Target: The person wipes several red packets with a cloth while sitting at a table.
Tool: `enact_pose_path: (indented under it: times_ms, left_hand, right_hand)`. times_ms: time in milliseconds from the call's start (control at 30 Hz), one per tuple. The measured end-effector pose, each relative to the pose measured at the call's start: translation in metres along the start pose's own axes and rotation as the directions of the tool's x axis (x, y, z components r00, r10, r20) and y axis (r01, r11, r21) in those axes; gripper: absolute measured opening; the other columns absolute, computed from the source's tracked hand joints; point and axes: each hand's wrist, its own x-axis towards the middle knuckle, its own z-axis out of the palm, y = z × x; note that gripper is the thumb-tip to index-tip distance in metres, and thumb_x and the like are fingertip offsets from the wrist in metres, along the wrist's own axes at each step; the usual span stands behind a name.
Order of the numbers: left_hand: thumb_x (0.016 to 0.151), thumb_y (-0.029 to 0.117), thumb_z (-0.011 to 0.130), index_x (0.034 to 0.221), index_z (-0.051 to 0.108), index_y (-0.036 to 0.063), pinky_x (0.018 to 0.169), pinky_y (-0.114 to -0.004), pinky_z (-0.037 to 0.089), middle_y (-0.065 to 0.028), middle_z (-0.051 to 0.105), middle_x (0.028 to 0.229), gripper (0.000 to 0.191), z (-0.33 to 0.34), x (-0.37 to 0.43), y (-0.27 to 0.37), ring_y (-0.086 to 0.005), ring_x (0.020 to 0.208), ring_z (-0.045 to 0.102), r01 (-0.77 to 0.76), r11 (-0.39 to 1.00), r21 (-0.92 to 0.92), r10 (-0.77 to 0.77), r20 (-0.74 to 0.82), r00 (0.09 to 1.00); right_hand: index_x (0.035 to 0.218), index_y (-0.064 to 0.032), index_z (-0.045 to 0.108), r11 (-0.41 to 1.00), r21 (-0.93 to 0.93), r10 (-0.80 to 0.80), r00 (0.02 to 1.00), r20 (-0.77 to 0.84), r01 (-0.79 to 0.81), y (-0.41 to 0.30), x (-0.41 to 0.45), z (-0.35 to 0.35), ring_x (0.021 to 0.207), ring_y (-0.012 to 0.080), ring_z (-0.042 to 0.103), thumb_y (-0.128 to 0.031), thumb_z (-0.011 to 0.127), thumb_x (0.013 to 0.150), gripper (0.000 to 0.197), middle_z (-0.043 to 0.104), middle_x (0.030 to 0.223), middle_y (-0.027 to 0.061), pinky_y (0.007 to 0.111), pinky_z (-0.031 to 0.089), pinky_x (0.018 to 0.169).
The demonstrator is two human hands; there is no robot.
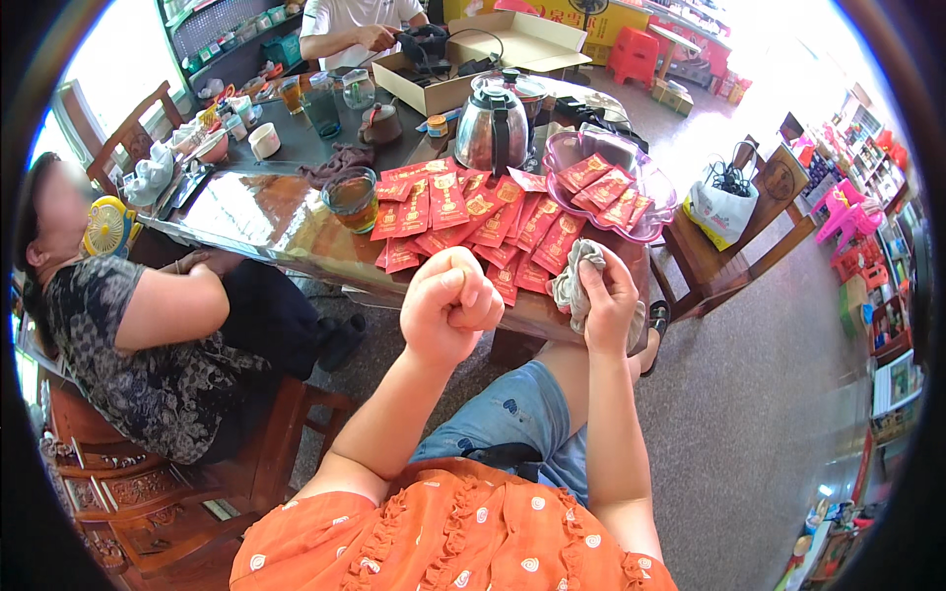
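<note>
My left hand [449, 306] is closed with its fingers curled in, just in front of the table edge; nothing shows in it. A crumpled grey-green cloth [573, 284] is pinched between the thumb and fingers of my right hand [610, 299]. Beyond both hands, many red printed packets [447, 201] lie in an overlapping pile on the table. More red packets [612, 193] rest in a clear pink scalloped tray [660, 214] at the right. A glass of amber drink [351, 201] stands left of the pile, and a glass pot with a black handle [484, 133] stands behind it.
A seated person [162, 310] is at the left, and another person [355, 33] is across the table by an open cardboard box [421, 94]. A brown teapot [380, 124] and a white cup [264, 140] stand farther back. At right, a wooden chair [768, 221] holds a white bag [720, 210].
</note>
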Motion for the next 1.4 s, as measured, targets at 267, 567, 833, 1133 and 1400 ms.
enact_pose_path:
  times_ms: [267,567,833,1133,1400]
  left_hand:
    - [0.09,0.021,0.066,0.087,0.06,-0.0022,0.052,-0.026,0.04,-0.0077,0.06,0.072,0.025,0.082,0.014,0.064,-0.0112,0.054,0.049,-0.249,0.83,0.5,0.239,0.084,0.967]
    - [0.079,0.056,0.074,0.088,0.055,0.005,0.047,-0.025,0.027,-0.0039,0.052,0.069,0.055,0.101,0.059,0.094,-0.0096,0.05,0.037,-0.678,0.386,0.625,0.434,0.525,0.732]
    - [0.081,0.044,0.074,0.086,0.058,0.0036,0.048,-0.024,0.031,-0.0047,0.056,0.07,0.043,0.089,0.057,0.082,-0.0101,0.052,0.042,-0.699,0.369,0.613,0.437,0.549,0.713]
    - [0.083,0.03,0.074,0.084,0.062,0.002,0.05,-0.024,0.036,-0.0057,0.06,0.071,0.03,0.086,0.059,0.089,-0.0106,0.055,0.049,-0.696,0.332,0.636,0.422,0.56,0.713]
    - [0.085,0.018,0.074,0.083,0.065,0.0005,0.051,-0.023,0.04,-0.0066,0.063,0.071,0.019,0.075,0.05,0.082,-0.0111,0.057,0.054,-0.59,0.383,0.71,0.38,0.462,0.802]
  right_hand:
    - [0.115,0.004,0.063,0.997,0.047,0.065,0.997,0.035,-0.067,-0.008,-0.002,0.001,0.067,0.0102,0.062,-0.002,0.063,0.093,0.023,0.068,0.093,0.005,0.025,0.052,0.055]
    - [0.116,0.004,0.064,0.997,-0.07,0.017,0.999,0.031,-0.015,-0.006,0.003,0.012,0.076,0.0083,0.062,-0.003,0.063,0.093,0.024,0.067,0.097,0.0041,0.023,0.053,0.067]
    - [0.118,0.0038,0.063,0.997,-0.081,-0.011,1.0,0.006,0.011,0.007,0.004,-0.004,0.081,0.0099,0.064,-0.002,0.064,0.092,0.026,0.068,0.101,0.0055,0.023,0.053,0.071]
    - [0.118,0.0041,0.063,0.994,0.042,0.098,0.994,0.056,-0.101,0.005,0.001,0.0,0.083,0.0098,0.063,-0.002,0.063,0.093,0.026,0.067,0.101,0.0055,0.023,0.052,0.072]
    - [0.116,0.0,0.066,0.82,-0.546,-0.149,0.985,0.084,0.17,0.009,0.017,0.007,0.093,0.0198,0.065,-0.013,0.068,0.09,0.029,0.069,0.105,0.0108,0.032,0.051,0.085]
